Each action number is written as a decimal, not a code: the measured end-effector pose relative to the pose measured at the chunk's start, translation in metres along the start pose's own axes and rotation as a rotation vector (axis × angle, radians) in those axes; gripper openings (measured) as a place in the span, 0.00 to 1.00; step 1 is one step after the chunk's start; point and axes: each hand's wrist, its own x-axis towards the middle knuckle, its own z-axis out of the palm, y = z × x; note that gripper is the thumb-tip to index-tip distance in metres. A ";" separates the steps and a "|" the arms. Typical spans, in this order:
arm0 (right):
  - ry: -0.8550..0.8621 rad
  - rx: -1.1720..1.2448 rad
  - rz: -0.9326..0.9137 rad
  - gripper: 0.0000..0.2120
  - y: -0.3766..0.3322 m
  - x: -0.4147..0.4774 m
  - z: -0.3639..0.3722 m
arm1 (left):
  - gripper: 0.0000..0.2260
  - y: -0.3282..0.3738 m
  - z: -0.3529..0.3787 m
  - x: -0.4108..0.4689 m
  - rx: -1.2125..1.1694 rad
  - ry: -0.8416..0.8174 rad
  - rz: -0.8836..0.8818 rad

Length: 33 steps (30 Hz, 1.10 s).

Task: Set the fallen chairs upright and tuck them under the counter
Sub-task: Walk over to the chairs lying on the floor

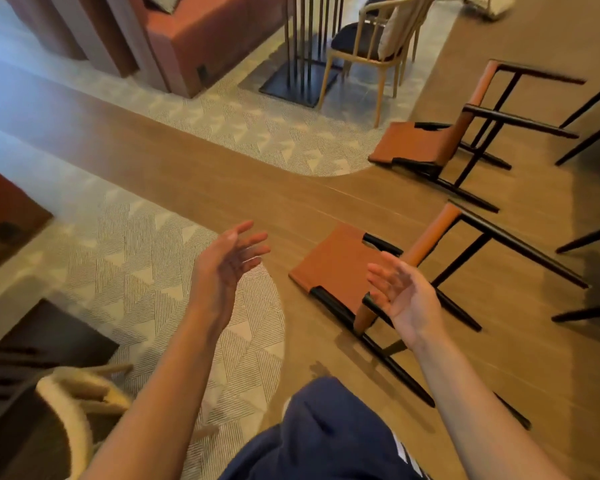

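Fallen chairs: two, same model, both tipped over onto their backs
Hands: two, bare, held up in the air with palms facing each other
Left hand (227, 261): fingers spread loose, nothing in it
Right hand (404, 299): also spread and relaxed, gripping nothing
Near chair (333, 268): right under and just past the right hand, mostly to the right of the gap between the hands
Far chair (416, 140): well beyond the right hand, further up and to the right
Chair look: rusty-orange leather back panel flat on the floor, seat sticking up, thin black metal legs pointing off sideways to the right
Black legs (586, 237): a few more poke in at the edge, right of the right hand; can't tell what they belong to
Other seats: one wooden armchair (368, 39) far ahead, one fuzzy cream chair (70, 403) below the left arm
Floor: wood floor (222, 174) under both chairs, patterned grey carpet (146, 271) under the left hand
Room: terracotta sofa (201, 32) way past the left hand
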 end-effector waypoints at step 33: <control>0.197 -0.089 -0.167 0.15 -0.078 0.437 0.326 | 0.15 0.117 -0.053 0.582 0.105 -0.256 -0.143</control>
